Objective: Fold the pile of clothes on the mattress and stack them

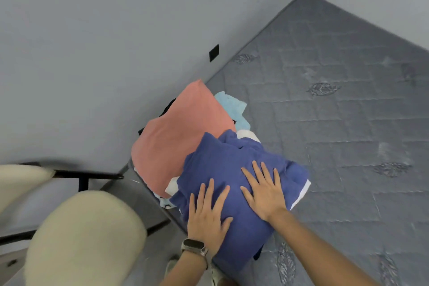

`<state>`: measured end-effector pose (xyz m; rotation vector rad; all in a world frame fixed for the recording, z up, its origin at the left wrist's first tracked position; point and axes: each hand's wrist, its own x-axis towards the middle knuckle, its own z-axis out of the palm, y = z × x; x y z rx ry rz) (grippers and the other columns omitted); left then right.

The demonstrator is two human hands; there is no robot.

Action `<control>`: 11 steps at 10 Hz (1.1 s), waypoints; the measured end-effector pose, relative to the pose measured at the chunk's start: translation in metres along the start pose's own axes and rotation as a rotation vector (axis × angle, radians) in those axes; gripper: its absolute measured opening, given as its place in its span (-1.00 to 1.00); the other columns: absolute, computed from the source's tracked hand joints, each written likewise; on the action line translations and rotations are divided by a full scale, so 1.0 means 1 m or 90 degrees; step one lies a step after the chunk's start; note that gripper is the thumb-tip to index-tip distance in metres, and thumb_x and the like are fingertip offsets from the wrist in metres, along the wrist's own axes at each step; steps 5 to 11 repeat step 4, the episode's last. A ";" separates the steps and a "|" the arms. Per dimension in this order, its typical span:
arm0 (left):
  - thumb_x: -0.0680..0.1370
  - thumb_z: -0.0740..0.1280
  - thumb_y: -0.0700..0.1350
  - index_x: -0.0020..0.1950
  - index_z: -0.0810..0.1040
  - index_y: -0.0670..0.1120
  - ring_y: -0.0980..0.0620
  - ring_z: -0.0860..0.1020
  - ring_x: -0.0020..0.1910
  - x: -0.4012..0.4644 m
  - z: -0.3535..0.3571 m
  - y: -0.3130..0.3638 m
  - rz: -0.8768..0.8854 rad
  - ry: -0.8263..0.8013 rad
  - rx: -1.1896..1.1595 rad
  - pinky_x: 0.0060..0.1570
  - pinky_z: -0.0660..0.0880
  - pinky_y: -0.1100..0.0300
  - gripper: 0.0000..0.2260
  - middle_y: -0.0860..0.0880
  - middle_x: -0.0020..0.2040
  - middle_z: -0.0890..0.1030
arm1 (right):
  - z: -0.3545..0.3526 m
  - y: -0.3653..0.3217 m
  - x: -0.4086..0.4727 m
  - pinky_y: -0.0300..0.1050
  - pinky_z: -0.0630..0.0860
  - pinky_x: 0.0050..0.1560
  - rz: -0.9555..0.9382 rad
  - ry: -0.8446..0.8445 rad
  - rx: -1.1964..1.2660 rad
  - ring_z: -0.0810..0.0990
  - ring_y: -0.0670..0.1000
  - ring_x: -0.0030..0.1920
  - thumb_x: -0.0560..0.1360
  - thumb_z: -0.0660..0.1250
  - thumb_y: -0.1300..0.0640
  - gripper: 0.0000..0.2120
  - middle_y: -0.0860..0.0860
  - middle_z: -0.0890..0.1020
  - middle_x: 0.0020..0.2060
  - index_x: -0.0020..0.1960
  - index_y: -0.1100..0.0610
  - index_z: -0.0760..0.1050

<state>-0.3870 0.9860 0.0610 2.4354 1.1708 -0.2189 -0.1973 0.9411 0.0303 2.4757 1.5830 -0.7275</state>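
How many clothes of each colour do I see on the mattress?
Blue: 1, the blue garment under both hands
Salmon pink: 1, the pink garment
Light blue: 1, the light blue cloth
White: 1 at least, the white cloth
Total: 4 visible

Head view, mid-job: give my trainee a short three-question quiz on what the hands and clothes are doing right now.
1. True or false: both the left hand and the right hand lie flat, fingers straight, on the blue garment.
2. Which garment lies beside the blue one, nearer the wall? A. salmon-pink garment B. green towel C. striped shirt
3. Fill in: the wrist with a watch belongs to the ___ hand.

Key: 1 true; 2 A; 3 left.
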 end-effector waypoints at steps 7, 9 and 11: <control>0.47 -0.07 0.21 0.55 0.02 0.06 0.04 0.00 0.55 -0.002 -0.036 -0.033 0.001 -0.156 -0.090 0.49 0.05 0.14 -0.35 0.01 0.57 -0.01 | -0.035 -0.009 -0.044 0.06 -0.18 0.51 0.071 0.109 0.297 -0.13 0.06 0.56 0.50 -0.04 -0.22 -0.35 0.01 0.04 0.56 0.56 -0.06 0.03; 0.47 -0.07 0.21 0.55 0.02 0.06 0.04 0.00 0.55 -0.002 -0.036 -0.033 0.001 -0.156 -0.090 0.49 0.05 0.14 -0.35 0.01 0.57 -0.01 | -0.035 -0.009 -0.044 0.06 -0.18 0.51 0.071 0.109 0.297 -0.13 0.06 0.56 0.50 -0.04 -0.22 -0.35 0.01 0.04 0.56 0.56 -0.06 0.03; 0.47 -0.07 0.21 0.55 0.02 0.06 0.04 0.00 0.55 -0.002 -0.036 -0.033 0.001 -0.156 -0.090 0.49 0.05 0.14 -0.35 0.01 0.57 -0.01 | -0.035 -0.009 -0.044 0.06 -0.18 0.51 0.071 0.109 0.297 -0.13 0.06 0.56 0.50 -0.04 -0.22 -0.35 0.01 0.04 0.56 0.56 -0.06 0.03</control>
